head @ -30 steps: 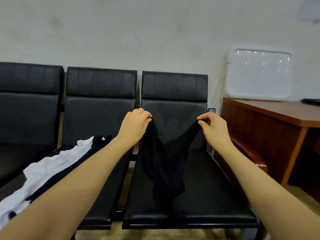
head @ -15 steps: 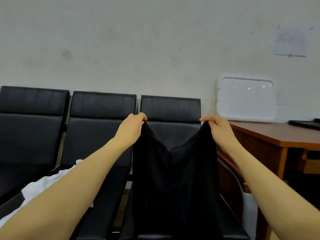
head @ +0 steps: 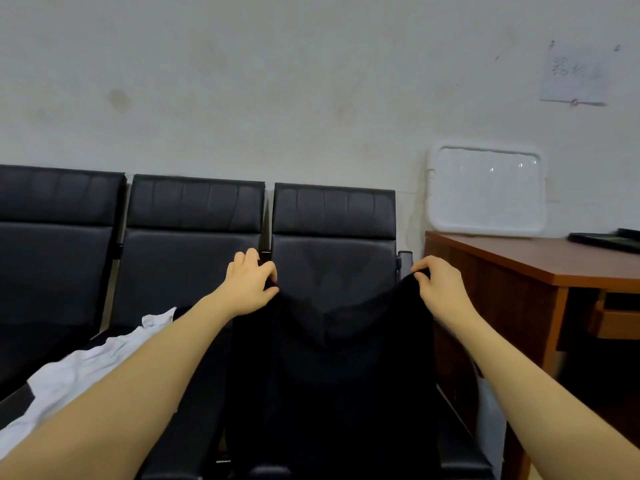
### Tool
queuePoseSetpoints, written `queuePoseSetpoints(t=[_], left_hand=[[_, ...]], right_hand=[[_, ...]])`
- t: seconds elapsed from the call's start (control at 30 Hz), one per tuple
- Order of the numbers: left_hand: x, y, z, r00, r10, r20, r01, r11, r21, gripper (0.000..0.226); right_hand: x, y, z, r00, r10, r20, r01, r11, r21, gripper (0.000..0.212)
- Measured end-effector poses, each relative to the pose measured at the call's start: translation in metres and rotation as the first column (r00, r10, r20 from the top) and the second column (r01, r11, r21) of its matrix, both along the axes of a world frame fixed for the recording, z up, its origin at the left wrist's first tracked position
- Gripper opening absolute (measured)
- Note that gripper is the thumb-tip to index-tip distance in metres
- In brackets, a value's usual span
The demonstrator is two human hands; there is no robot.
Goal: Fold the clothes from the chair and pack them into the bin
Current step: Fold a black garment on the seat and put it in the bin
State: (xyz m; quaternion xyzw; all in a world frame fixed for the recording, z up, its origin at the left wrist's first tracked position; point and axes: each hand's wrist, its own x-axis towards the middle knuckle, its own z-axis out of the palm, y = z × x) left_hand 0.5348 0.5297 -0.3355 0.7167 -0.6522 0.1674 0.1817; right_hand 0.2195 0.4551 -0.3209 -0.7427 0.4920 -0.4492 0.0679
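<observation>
A black garment (head: 332, 375) hangs spread in front of the rightmost black chair (head: 334, 216). My left hand (head: 247, 284) pinches its upper left corner and my right hand (head: 438, 285) pinches its upper right corner, so the top edge sags in a V between them. The cloth's lower part runs out of view at the bottom. A white garment with black trim (head: 86, 365) lies crumpled on the middle chair's seat, partly behind my left forearm. No bin shows, only a white lid-like tray (head: 485, 192).
Three joined black chairs (head: 194, 209) stand against a pale wall. A brown wooden desk (head: 540, 265) is at the right, with the white tray leaning on the wall and a dark flat object (head: 609, 239) on its top. A paper note (head: 575, 76) hangs on the wall.
Both hands have lifted the black garment off the seat and drawn apart, spreading it wider. The camera has tilted up, then my hands lowered slightly.
</observation>
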Motion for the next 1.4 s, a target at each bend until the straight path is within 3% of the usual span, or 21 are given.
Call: queuePoseSetpoints(t=[0.1, 0.23, 0.3, 0.4, 0.5, 0.6, 0.73, 0.83, 0.93, 1.4], left_hand=[[0.006, -0.003, -0.009, 0.992, 0.089, 0.089, -0.094, 0.994, 0.047, 0.027], [0.008, -0.006, -0.025, 0.978, 0.172, 0.119, -0.170, 0.985, -0.027, 0.022], [0.009, -0.007, -0.034, 0.979, 0.184, 0.093, -0.174, 0.979, -0.107, 0.020], [0.008, -0.008, -0.041, 0.982, 0.172, -0.073, -0.185, 0.946, -0.266, 0.017], [0.006, -0.008, -0.044, 0.964, 0.163, -0.208, -0.227, 0.915, -0.334, 0.015], [0.005, -0.007, -0.048, 0.959, 0.131, -0.252, -0.225, 0.893, -0.391, 0.012], [0.003, -0.001, -0.049, 0.955, 0.066, -0.288, -0.195, 0.872, -0.449, 0.009], [-0.002, 0.007, -0.046, 0.943, -0.062, -0.326, -0.116, 0.860, -0.498, 0.004], [-0.009, 0.018, -0.042, 0.931, -0.132, -0.340, -0.085, 0.827, -0.556, 0.005], [-0.059, 0.064, 0.014, 0.886, -0.272, -0.375, -0.091, 0.692, -0.716, 0.006]], right_hand=[[-0.001, -0.009, -0.013, 0.999, -0.029, -0.023, 0.030, 0.999, 0.041, 0.021], [-0.001, -0.015, -0.030, 0.965, -0.064, -0.256, 0.070, 0.997, 0.016, 0.021], [-0.004, -0.013, -0.034, 0.938, -0.047, -0.343, 0.073, 0.995, 0.065, 0.014], [-0.009, -0.013, -0.042, 0.896, -0.078, -0.437, 0.122, 0.990, 0.074, 0.012], [-0.009, -0.014, -0.049, 0.939, -0.134, -0.316, 0.144, 0.990, 0.008, 0.009], [-0.010, -0.015, -0.050, 0.957, -0.159, -0.243, 0.155, 0.987, -0.036, 0.005], [-0.010, -0.006, -0.047, 0.995, 0.032, 0.091, -0.037, 0.998, 0.055, 0.009], [-0.012, 0.001, -0.045, 0.999, 0.024, 0.027, -0.023, 0.999, -0.022, 0.002], [-0.016, 0.009, -0.043, 0.996, -0.028, -0.084, 0.020, 0.995, -0.094, 0.009], [-0.030, 0.068, 0.013, 0.972, -0.049, 0.232, 0.111, 0.957, -0.266, 0.007]])
